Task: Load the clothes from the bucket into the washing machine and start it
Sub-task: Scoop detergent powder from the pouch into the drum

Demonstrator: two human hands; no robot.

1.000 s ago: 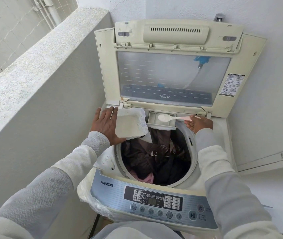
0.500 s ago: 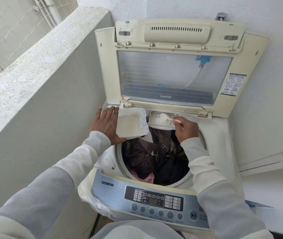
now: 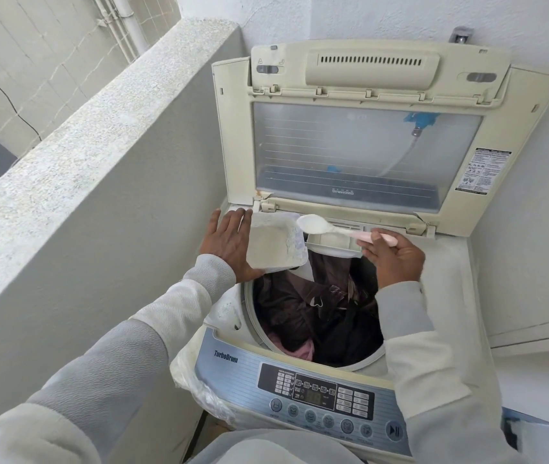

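Note:
A cream top-loading washing machine stands with its lid raised against the wall. Dark brown, black and pink clothes fill the drum. My left hand holds a white tub of detergent powder over the drum's back left rim. My right hand pinches the pink handle of a spoon; its white bowl is heaped with powder and hovers between the tub and the detergent drawer. No bucket is in view.
The blue control panel with buttons and a play/pause key runs along the machine's front. A rough concrete parapet walls the left side closely. A white wall is behind and to the right. Crumpled plastic hangs at the front left corner.
My right hand drew the spoon back from the detergent drawer to the tub and now holds it up with a fresh heap of powder. The left hand stays on the tub.

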